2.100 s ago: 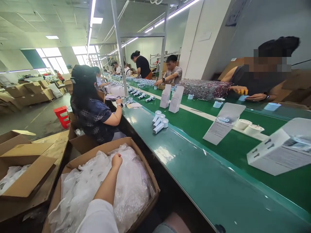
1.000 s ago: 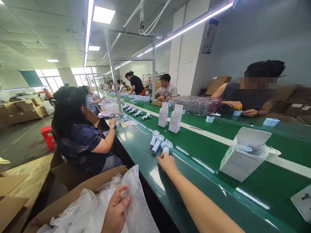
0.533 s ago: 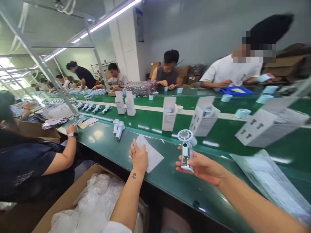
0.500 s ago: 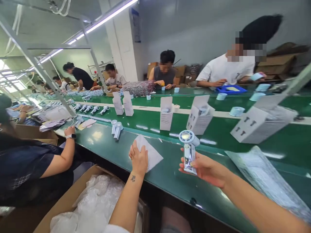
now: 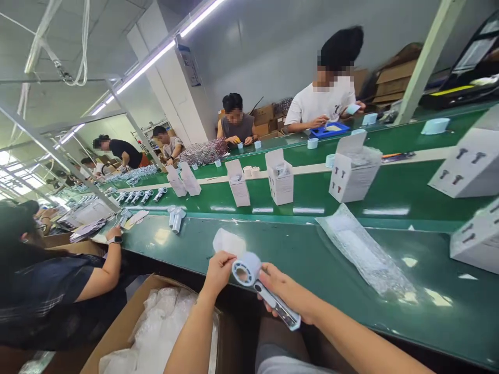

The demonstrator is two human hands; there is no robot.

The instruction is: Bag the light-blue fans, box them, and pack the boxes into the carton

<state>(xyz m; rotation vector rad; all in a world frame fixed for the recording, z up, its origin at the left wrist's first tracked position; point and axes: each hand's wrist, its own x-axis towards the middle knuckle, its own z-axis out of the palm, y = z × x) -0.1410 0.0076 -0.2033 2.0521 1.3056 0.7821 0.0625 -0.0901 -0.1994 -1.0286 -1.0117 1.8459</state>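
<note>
My right hand is wrapped round a light blue handheld fan with a silvery handle. The fan is tilted, its round head up and to the left, close above the bench's front edge. Just left of the fan head, my left hand pinches a thin white bag by its near edge. The bag stretches out from the fingers over the green bench. The fan head and the left fingertips are side by side; whether they touch I cannot tell.
An open carton full of white bags stands below left. A bubble-wrap bag lies on the bench at right. White boxes stand along the green conveyor. Two more fans lie at left. A co-worker sits close by on the left.
My right hand has brought the fan down and left, beside my left hand, and turned it. My left hand has gone from lying on the bag to pinching its edge. The view has swung right.
</note>
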